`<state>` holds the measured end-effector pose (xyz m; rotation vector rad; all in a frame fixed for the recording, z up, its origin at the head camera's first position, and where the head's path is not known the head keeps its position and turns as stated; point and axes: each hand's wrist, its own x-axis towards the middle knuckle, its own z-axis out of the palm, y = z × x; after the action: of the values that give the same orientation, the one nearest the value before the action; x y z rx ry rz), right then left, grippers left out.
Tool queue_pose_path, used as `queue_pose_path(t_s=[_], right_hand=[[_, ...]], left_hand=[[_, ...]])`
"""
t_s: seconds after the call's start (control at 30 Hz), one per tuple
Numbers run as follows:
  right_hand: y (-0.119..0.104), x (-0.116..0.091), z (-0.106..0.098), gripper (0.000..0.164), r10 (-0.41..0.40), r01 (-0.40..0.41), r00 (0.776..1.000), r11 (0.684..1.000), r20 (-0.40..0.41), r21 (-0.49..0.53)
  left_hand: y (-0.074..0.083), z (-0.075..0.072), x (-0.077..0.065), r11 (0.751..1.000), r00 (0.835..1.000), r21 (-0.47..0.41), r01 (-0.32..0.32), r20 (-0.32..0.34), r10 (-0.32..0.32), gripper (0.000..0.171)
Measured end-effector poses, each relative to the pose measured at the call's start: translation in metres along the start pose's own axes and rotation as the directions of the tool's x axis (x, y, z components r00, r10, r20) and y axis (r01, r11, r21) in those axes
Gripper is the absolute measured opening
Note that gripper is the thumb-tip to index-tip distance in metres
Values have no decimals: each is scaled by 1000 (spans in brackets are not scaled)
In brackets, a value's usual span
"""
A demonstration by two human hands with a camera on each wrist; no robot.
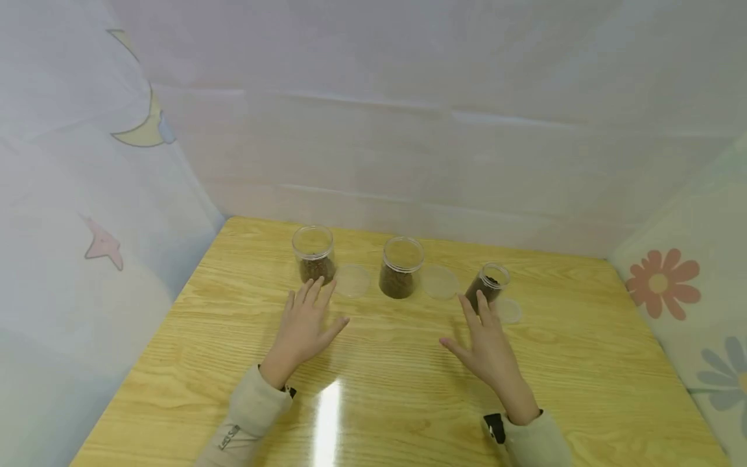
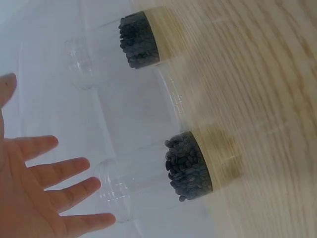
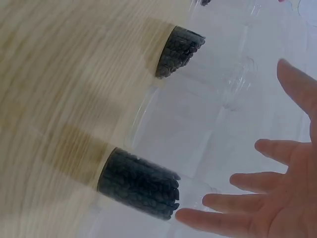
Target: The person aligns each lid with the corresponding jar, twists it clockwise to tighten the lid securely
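Three clear open-topped jars with dark coffee beans stand in a row on the table. My left hand (image 1: 302, 327), fingers spread and holding nothing, is in front of the left jar (image 1: 315, 264). In the left wrist view its fingertips come close to that jar's rim; whether they touch it I cannot tell. The middle jar (image 1: 399, 282) stands between the hands. My right hand (image 1: 489, 350) is likewise spread and holds nothing, its fingertips near the smaller right jar (image 1: 482, 290). Beans (image 3: 138, 183) fill much of that slim jar in the right wrist view.
Flat clear lids lie on the wooden table (image 1: 385, 363): a left lid (image 1: 353, 281), a middle lid (image 1: 440, 283) and a smaller right lid (image 1: 510, 311). A pale cloth backdrop (image 1: 397, 155) rises behind the table and along both sides.
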<state>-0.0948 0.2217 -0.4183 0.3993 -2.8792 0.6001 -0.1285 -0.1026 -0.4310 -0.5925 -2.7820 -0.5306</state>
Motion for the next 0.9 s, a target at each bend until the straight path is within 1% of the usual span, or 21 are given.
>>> queue_pose_path(t_s=[0.07,0.13,0.2,0.27,0.37,0.43,0.57,0.63,0.7,0.77,0.9], right_hand=[[-1,-1,0,79,3,-2,1000,1000,-25,29],[-1,-1,1,71,0,3,998,998,-56,56],[-1,-1,2,62,-20,27,995,997,-100,68],[-1,-2,2,52,-35,45,990,996,-138,73],[-1,-2,3,39,-45,56,986,996,-161,68],[-1,-2,3,33,-30,42,988,996,-154,74],[-2,-3,2,29,-8,19,992,996,-126,86],[-2,-3,2,29,-3,14,993,996,-120,89],[-2,-4,3,29,0,11,993,996,-117,92],[-2,-4,3,30,2,9,994,996,-113,91],[-1,-5,4,32,4,4,995,997,-100,79]], left_hand=[[0,0,-1,999,997,-39,-15,-76,12,63],[0,0,-1,996,991,-85,-14,-134,3,54],[0,-1,-2,991,986,-136,6,-164,-29,45],[0,-2,-3,982,982,-181,48,-172,-80,36],[-2,-3,-3,961,975,-257,103,-164,-149,25],[-5,-2,-4,940,969,-314,130,-161,-188,24],[-13,0,-4,883,955,-427,195,-121,-270,23],[-18,1,-3,856,949,-464,229,-90,-303,22],[-24,2,-2,834,943,-486,260,-59,-328,22],[-28,2,0,818,937,-500,283,-37,-347,22],[-37,3,3,802,929,-505,319,-3,-371,24]])
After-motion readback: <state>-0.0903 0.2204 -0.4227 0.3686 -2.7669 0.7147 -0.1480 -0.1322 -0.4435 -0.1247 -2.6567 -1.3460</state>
